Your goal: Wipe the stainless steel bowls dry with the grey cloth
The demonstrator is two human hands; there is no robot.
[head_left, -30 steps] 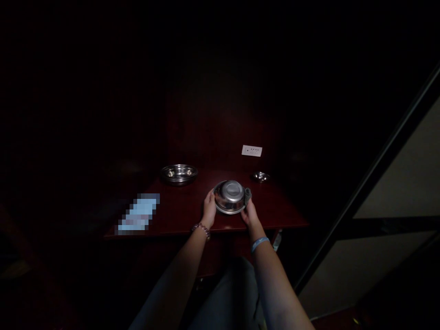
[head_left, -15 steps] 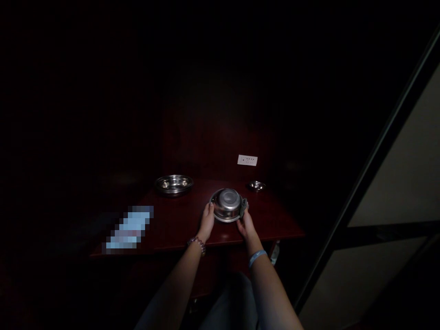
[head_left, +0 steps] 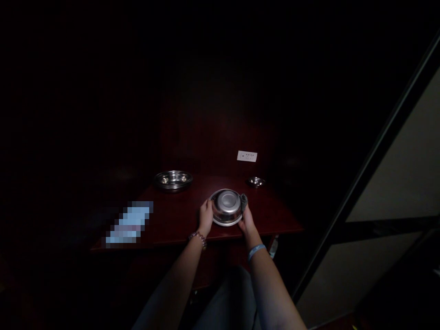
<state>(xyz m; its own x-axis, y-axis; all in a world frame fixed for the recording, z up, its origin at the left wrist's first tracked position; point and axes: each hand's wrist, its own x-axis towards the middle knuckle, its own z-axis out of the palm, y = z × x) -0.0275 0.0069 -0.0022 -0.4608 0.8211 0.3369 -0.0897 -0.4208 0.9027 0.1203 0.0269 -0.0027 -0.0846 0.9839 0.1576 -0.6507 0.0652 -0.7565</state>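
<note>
A steel bowl (head_left: 226,207) is held upside down, tilted toward me, over the near edge of a dark red table (head_left: 178,220). My left hand (head_left: 206,217) grips its left rim with fingers curled. My right hand (head_left: 246,219) holds its right rim together with a small grey cloth (head_left: 244,200) pressed against the bowl's side. A beaded bracelet is on my left wrist and a blue band on my right.
A larger steel bowl (head_left: 173,179) sits at the table's far left. A small steel dish (head_left: 255,182) is at the far right. A white socket plate (head_left: 246,156) is on the dark wall. A blurred pale patch (head_left: 129,222) lies left. A dark-framed panel (head_left: 374,165) runs along the right.
The bowl has stayed between both hands and tipped a little, its base facing me slightly more. The view has shifted slightly. The other dishes have not moved.
</note>
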